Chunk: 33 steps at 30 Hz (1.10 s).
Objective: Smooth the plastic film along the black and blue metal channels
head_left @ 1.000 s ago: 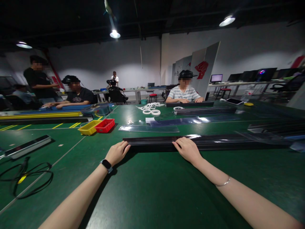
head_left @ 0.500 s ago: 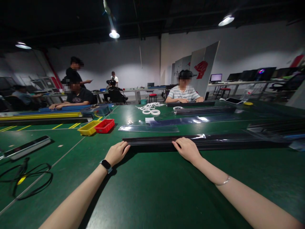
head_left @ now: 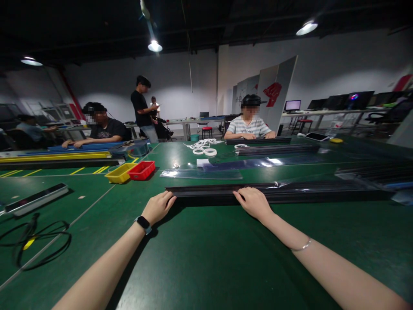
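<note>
A bundle of long black strips (head_left: 204,197) lies across the green table, running from my left hand off toward the right. My left hand (head_left: 158,207), with a watch on its wrist, closes around the left end of the bundle. Farther along, my right hand (head_left: 254,202) grips the same strips, its thumb on the near side and its fingers over the top. The far fingers of both hands are partly hidden. Clear plastic film (head_left: 306,187) covers the strips to the right of my right hand.
Beyond the strips lie clear plastic sheets (head_left: 200,174) and white tape rolls (head_left: 210,152). A yellow bin (head_left: 120,173) and a red bin (head_left: 142,171) stand left of centre. Black cable (head_left: 45,245) coils at the left. A co-worker (head_left: 248,125) sits opposite.
My hands and the black strips have stayed in place. In the background, a standing person has walked to the right, and the seated person at the left has shifted slightly.
</note>
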Available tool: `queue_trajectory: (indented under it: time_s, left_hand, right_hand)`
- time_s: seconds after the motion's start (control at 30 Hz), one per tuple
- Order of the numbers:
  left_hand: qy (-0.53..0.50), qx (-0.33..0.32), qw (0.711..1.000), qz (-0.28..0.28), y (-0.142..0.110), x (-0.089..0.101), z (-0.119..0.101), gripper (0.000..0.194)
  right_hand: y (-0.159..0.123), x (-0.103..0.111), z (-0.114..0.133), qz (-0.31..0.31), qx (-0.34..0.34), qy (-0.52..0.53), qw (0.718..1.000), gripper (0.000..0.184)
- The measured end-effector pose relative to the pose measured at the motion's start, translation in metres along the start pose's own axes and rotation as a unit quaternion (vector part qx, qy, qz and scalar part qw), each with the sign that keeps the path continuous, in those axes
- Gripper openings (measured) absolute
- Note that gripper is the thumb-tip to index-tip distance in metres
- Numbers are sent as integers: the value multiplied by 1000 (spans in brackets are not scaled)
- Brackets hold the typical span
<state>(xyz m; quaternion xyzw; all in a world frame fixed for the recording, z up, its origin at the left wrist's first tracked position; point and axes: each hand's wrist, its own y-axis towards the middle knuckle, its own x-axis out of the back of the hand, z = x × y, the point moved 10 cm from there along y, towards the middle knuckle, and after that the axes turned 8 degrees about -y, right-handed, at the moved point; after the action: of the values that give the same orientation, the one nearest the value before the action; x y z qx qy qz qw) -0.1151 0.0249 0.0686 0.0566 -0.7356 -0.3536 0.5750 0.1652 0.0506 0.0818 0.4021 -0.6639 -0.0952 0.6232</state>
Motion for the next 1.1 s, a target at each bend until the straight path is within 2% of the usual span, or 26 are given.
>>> queue_trajectory:
  time_s: [0.9, 1.1]
  left_hand:
    - [4, -1, 1000, 5, 0, -2, 1, 30]
    - [-1, 12, 1000, 15, 0, -3, 3, 32]
  right_hand:
    - [1, -3, -2, 29, -25, -33, 999, 45]
    - [3, -11, -7, 79, -50, -35, 995, 51]
